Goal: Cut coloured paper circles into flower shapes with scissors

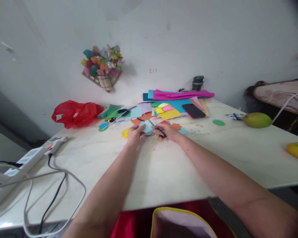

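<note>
Phone (193,110) and papers (173,114) lie beyond the right hand (168,131).

Place: likely a home room | table (164,175): coloured sheets (179,104), fruit (257,120) | wall (164,39): flower ornament (103,67)

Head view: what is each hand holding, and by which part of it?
The left hand holds light-blue paper by its left edge; the right hand holds scissors by the dark handles.

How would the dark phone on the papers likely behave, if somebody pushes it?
The dark phone will probably not roll or tip, because it lies flat. It may slide, perhaps dragging some of the coloured papers beneath, which look loosely stacked.
</note>
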{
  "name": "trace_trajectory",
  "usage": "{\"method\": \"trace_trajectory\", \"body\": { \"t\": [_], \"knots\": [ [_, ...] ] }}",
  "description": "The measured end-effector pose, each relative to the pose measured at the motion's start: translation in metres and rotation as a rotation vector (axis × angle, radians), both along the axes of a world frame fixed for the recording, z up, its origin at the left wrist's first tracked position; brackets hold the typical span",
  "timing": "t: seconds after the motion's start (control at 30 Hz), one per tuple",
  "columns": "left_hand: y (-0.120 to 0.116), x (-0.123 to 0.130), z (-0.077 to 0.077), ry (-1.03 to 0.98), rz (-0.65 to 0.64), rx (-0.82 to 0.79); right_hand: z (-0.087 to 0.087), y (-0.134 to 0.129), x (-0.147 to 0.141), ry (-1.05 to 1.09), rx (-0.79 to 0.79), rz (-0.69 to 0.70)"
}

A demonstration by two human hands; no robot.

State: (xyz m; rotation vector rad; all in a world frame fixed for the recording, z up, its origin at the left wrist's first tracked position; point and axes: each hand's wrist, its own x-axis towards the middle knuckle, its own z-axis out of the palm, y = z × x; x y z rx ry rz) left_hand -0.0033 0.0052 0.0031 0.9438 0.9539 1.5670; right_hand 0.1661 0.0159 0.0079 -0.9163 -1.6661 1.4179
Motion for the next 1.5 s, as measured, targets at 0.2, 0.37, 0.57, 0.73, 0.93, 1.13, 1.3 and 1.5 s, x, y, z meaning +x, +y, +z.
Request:
{"method": "trace_trajectory", "body": {
  "t": [0.2, 0.37, 0.57, 0.73, 0.93, 1.13, 1.3, 1.5],
  "knots": [
    [0.001, -0.003, -0.001, -0.010, -0.005, 0.025, 0.002, 0.002, 0.006, -0.051, 0.002, -0.006],
    [0.001, -0.005, 0.002, -0.030, -0.016, 0.061, -0.003, 0.008, 0.011, -0.127, 0.009, 0.041],
    [0.004, -0.010, 0.002, 0.005, -0.016, 0.072, -0.002, 0.006, 0.012, -0.166, 0.022, 0.076],
    [0.007, -0.011, -0.002, 0.018, -0.052, 0.083, -0.003, 0.007, 0.013, -0.157, 0.011, 0.091],
    [0.008, -0.013, -0.003, 0.018, -0.094, 0.072, -0.002, 0.006, 0.012, -0.130, -0.007, 0.088],
    [0.002, -0.014, 0.001, 0.120, -0.215, 0.024, 0.000, 0.005, 0.012, -0.148, -0.004, 0.078],
    [0.003, -0.014, 0.000, 0.122, -0.252, 0.071, 0.000, 0.005, 0.012, -0.184, 0.023, 0.073],
    [0.006, -0.017, 0.000, 0.153, -0.282, 0.063, -0.002, 0.007, 0.012, -0.179, 0.014, 0.080]
  ]
}}
